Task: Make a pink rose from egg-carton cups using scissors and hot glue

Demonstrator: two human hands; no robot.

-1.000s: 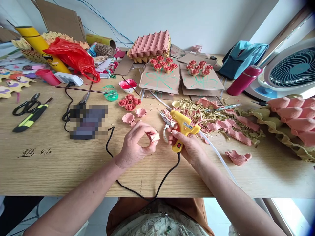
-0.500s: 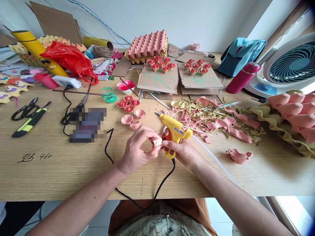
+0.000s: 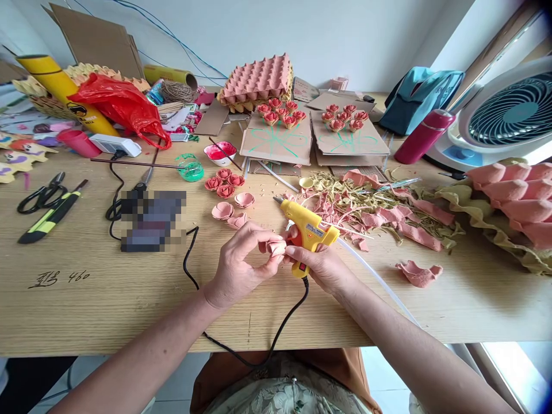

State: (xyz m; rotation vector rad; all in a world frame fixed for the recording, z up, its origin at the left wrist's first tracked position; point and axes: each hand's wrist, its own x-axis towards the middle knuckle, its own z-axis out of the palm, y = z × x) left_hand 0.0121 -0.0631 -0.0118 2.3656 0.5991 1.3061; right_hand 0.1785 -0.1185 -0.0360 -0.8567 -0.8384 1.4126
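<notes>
Between the thumb and fingers of my left hand is a small pink egg-carton flower, its petals curled inward. My right hand is wrapped round the handle of a yellow hot glue gun, its nozzle pointing up and left. The right thumb tip also touches the flower's right side. A black cord runs down from the gun's handle. Just beyond my left hand stand several plain pink paper cups, with several red-tinted flowers behind them.
Pink and tan carton scraps are heaped right of the glue gun. Painted flowers stand on cardboard pieces at the back. Scissors and a utility knife lie left. Egg trays and a fan are at right.
The fingers of my left hand have shifted slightly on the flower, and its petals face a little differently. My right hand still grips the glue gun in nearly the same place.
</notes>
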